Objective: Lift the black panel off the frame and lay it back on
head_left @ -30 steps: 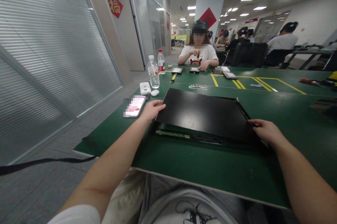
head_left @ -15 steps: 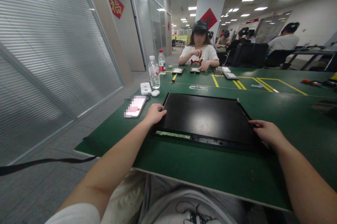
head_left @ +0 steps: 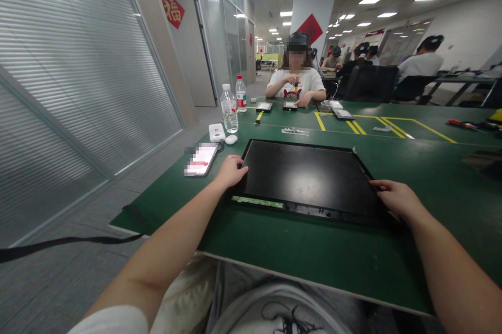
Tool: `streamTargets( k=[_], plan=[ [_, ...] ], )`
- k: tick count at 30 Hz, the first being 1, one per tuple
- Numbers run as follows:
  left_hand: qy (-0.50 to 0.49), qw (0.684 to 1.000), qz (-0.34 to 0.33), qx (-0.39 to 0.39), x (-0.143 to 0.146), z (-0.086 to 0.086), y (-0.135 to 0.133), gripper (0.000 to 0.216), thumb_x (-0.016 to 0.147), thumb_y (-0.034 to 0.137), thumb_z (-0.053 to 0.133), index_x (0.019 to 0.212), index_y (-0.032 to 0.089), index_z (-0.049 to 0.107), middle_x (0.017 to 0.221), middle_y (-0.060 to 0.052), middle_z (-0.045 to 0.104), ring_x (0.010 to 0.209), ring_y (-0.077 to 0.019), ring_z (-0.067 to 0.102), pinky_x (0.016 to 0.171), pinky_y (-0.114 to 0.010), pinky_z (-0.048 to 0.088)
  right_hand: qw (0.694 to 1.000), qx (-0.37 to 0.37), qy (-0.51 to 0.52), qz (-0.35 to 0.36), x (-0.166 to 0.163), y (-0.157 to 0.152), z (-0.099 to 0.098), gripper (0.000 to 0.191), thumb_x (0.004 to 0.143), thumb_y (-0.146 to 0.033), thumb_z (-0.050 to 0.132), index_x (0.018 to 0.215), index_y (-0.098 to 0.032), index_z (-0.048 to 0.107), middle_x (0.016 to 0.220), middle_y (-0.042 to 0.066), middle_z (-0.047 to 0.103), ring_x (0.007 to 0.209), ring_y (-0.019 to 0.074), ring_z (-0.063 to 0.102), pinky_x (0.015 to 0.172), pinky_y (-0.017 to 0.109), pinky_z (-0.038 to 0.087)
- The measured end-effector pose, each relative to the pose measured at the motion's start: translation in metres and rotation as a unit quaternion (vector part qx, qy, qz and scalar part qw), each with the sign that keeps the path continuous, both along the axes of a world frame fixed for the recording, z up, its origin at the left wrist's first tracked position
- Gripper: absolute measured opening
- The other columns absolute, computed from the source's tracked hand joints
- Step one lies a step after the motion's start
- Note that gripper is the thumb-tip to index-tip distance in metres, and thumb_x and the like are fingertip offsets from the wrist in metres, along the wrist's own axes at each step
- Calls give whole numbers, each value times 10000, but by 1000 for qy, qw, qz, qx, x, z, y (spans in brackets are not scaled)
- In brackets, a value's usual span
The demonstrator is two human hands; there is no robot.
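Steadily flanked: a black screen panel (head_left: 308, 174).
Left hand (head_left: 230, 172), half-curled, touches its left edge; right hand (head_left: 398, 199), straighter, its right edge; I cannot tell whether either grips.

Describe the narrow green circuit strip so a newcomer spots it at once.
On the dark green table, a flat black rectangular panel lies between the left hand and right hand. Along its near edge, toward the left end, sits the narrow green circuit strip, pale against the slim black frame beside it.

Both bare arms (head_left: 168, 242) reach forward, well apart. The left hand (head_left: 230, 171) is loosely curled; the right hand (head_left: 398, 199) points inward.
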State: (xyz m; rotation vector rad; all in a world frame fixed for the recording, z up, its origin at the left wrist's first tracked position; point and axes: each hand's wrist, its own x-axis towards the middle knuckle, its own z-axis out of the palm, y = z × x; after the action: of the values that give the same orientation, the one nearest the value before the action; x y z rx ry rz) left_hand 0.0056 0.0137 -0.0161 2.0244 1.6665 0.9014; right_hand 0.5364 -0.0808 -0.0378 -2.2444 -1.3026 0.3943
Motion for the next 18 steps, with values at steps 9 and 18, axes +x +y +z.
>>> streamTargets(
  k=[9,18],
  plan=[
    [34,999,-10,-1,-1,2,2,104,802,288,766,807,210,834,1207,-149,791,1305,-365,693,1207,-465,521,1000,-10,-1,-6,-6,-2,1,493,671,-115,675,1108,-208,884,1039,138,842,948,312,792,763,361,584],
    [36,999,-10,7,-4,-2,3,154,791,318,806,877,199,853,1264,-160,742,1283,-371,707,1220,-463,531,999,-37,-9,-20,-18,-6,9,536,740,-94,644,1215,-186,873,1092,142,837,936,280,767,767,328,539]
  ],
)
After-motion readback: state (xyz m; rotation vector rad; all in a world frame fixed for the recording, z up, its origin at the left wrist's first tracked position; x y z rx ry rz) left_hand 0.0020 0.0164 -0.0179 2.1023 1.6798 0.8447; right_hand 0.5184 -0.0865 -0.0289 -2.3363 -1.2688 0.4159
